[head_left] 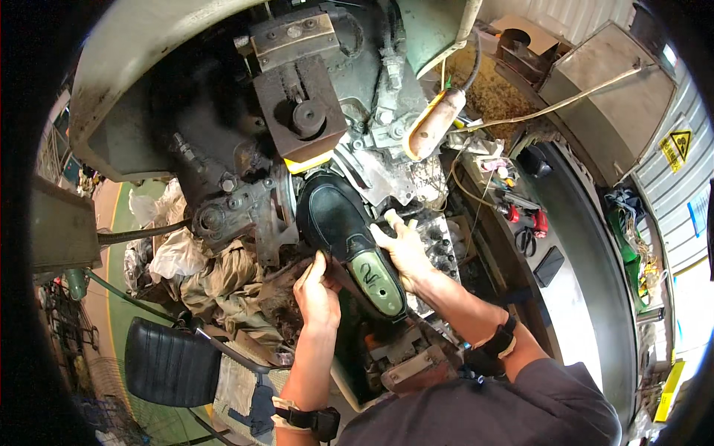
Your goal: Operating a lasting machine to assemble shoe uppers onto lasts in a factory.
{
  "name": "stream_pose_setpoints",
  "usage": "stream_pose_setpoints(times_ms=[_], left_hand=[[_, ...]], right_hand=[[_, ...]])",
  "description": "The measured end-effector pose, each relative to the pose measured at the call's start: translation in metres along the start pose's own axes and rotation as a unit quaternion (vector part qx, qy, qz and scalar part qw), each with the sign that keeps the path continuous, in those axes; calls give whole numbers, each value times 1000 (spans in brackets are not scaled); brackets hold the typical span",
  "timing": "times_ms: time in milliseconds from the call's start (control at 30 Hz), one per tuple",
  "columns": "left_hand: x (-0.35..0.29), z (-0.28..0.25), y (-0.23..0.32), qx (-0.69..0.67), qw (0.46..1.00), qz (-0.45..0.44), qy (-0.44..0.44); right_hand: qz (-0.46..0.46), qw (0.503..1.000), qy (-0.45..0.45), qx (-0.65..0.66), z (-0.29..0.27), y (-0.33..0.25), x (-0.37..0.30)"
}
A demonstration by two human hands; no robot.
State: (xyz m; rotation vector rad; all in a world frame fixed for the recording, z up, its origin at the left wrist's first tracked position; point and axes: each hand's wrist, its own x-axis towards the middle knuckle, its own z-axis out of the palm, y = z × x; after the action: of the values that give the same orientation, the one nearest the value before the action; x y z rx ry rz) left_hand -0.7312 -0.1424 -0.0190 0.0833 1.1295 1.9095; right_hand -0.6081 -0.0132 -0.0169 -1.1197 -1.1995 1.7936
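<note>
A black leather shoe upper [327, 210] sits stretched over a green shoe last [378, 282], its toe pointing away from me against the machine head [303, 119]. Along the right side, my right hand [405, 253] grips the shoe, the thumb lying near the upper's opening. Light covers show on some of its fingertips. My left hand [317, 293] is closed at the shoe's left edge, its thumb and fingers pinching dark material there. The last's heel end is bare and faces me. Metal machine jaws [286, 197] flank the toe.
A lamp [435, 123] hangs right of the machine head. Further right, a bench holds scissors [525, 241], a phone [550, 266] and a red tool [540, 223], beside a dark conveyor belt [587, 260]. Crumpled cloth [216, 279] and a black chair [172, 362] are at left.
</note>
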Motion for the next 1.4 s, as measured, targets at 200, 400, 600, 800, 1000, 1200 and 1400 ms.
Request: stream_pose_setpoints(times_ms=[200, 400, 600, 800, 1000, 1200, 1400], left_hand=[[-1, 7, -4, -41, 999, -13, 18], [7, 12, -31, -55, 994, 50, 79], [14, 20, -44, -106, 982, 97, 121], [19, 34, -51, -84, 968, 118, 206], [28, 22, -59, -115, 971, 117, 172], [39, 4, -75, -80, 971, 152, 166], [30, 19, -58, -129, 977, 108, 132]], right_hand=[[8, 998, -45, 43, -8, 12, 11], [-18, 999, -21, -27, -8, 20, 13], [-42, 997, -57, 41, -11, 39, 25], [-11, 999, 9, 45, -4, 37, 21], [-24, 994, 1, 104, 4, 34, 19], [70, 950, -122, 278, 1, 27, 13], [79, 958, -54, 270, 8, 10, 3]])
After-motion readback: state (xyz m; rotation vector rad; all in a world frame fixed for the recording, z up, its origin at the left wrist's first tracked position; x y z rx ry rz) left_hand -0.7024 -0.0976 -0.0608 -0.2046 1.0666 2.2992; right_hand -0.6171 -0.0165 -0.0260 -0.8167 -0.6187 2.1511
